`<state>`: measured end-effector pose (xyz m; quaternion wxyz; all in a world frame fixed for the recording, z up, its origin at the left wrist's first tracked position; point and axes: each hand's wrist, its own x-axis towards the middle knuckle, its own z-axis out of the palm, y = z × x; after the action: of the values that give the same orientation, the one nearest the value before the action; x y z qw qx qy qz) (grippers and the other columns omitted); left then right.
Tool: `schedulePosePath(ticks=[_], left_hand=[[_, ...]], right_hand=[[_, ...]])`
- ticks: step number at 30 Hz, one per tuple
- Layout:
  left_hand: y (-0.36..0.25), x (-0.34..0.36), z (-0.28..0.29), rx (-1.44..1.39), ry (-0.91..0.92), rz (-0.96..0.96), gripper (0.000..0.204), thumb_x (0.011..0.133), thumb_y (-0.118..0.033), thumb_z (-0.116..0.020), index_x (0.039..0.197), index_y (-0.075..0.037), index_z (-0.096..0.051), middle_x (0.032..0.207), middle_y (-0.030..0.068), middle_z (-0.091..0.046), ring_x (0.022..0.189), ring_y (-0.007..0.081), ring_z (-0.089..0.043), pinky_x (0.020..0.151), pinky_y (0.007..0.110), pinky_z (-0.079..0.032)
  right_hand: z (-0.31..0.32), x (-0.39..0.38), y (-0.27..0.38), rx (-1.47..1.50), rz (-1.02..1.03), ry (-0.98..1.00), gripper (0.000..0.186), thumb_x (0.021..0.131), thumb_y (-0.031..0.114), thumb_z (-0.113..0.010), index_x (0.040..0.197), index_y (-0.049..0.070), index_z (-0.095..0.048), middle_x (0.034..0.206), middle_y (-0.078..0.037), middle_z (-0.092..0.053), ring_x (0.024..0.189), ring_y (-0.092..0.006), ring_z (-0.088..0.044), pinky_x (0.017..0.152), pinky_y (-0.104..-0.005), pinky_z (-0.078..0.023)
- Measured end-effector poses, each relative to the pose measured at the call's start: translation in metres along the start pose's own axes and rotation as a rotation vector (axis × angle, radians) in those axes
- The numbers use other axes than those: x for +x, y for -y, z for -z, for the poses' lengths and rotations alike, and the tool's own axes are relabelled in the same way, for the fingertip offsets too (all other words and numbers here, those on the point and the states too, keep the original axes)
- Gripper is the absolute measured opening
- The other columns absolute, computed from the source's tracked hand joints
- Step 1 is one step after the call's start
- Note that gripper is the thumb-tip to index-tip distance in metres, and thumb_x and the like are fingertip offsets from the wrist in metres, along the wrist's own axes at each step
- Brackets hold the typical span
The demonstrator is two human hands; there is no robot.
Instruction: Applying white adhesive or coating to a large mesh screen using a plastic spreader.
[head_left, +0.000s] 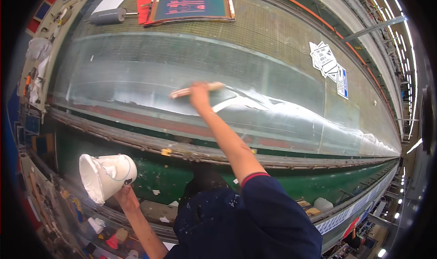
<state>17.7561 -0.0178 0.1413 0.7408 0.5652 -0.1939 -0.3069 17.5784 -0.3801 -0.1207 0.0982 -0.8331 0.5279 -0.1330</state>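
Observation:
My right hand [200, 95] grips a long pale wooden blade tool [180, 93], blurred by motion, on the long table surface [118, 63]. White paste [277, 105] lies in an uneven streak beside the tool and runs off to the right. My left hand [125, 193] is closed on a white plastic bucket [116, 172] at the lower left, held tilted over the green floor. Thick white paste coats the bucket's rim and inside.
A framed screen [191, 4] on red sheets, a grey roller [107, 16] and printed cards [323, 59] lie beyond. A metal rail [150, 143] edges the table. A cluttered bench [38, 77] stands left. Another person [353, 238] is at the lower right.

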Motion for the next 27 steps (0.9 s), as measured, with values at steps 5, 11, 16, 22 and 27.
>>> schedulePosePath(ticks=[5,11,16,22,27], left_hand=[[0.003,-0.115,-0.063,0.032,-0.012,0.091,0.101,0.063,-0.021,-0.083,0.145,-0.007,-0.026,0.144,0.0101,-0.037,0.134,0.0303,-0.035,0.114,0.048,-0.022],[0.049,-0.226,-0.097,0.12,-0.094,0.111,0.104,0.061,-0.019,-0.085,0.145,-0.009,-0.024,0.144,0.0091,-0.036,0.133,0.0298,-0.035,0.112,0.048,-0.027],[0.078,-0.288,-0.17,0.221,-0.138,-0.012,0.076,0.081,-0.015,-0.069,0.143,-0.008,-0.026,0.144,0.0113,-0.036,0.131,0.0281,-0.037,0.114,0.045,-0.027],[0.134,-0.367,-0.324,-0.033,-0.026,-0.031,0.047,0.089,-0.019,-0.061,0.129,-0.001,-0.046,0.136,0.0097,-0.047,0.127,0.0219,-0.041,0.114,0.037,-0.026],[0.162,-0.445,-0.445,0.057,0.063,0.041,0.063,0.085,-0.029,-0.066,0.137,-0.007,-0.04,0.14,0.009,-0.042,0.13,0.0233,-0.039,0.114,0.039,-0.027]], right_hand=[[0.035,-0.018,0.025,-0.225,0.628,0.11,0.014,0.076,0.019,-0.061,0.082,0.013,-0.072,0.09,-0.002,-0.065,0.107,-0.0252,-0.055,0.109,-0.0623,-0.02],[0.069,-0.053,-0.125,-0.261,0.857,0.2,0.011,0.074,0.019,-0.064,0.081,0.021,-0.072,0.085,0.004,-0.065,0.104,-0.0179,-0.057,0.112,-0.0623,-0.015],[0.141,-0.123,-0.335,-0.22,0.777,0.159,0.016,0.072,0.018,-0.064,0.086,0.024,-0.071,0.084,0.005,-0.064,0.099,-0.0171,-0.059,0.115,-0.0542,-0.015],[0.274,-0.261,-0.677,-0.304,0.593,0.258,0.016,0.071,0.019,-0.065,0.087,0.019,-0.068,0.088,0.001,-0.064,0.105,-0.0217,-0.057,0.112,-0.0515,-0.023],[0.401,-0.463,-0.955,-0.252,0.248,0.254,0.025,0.078,0.015,-0.054,0.1,0.009,-0.065,0.109,-0.008,-0.06,0.127,-0.0315,-0.043,0.115,-0.0535,-0.016]])
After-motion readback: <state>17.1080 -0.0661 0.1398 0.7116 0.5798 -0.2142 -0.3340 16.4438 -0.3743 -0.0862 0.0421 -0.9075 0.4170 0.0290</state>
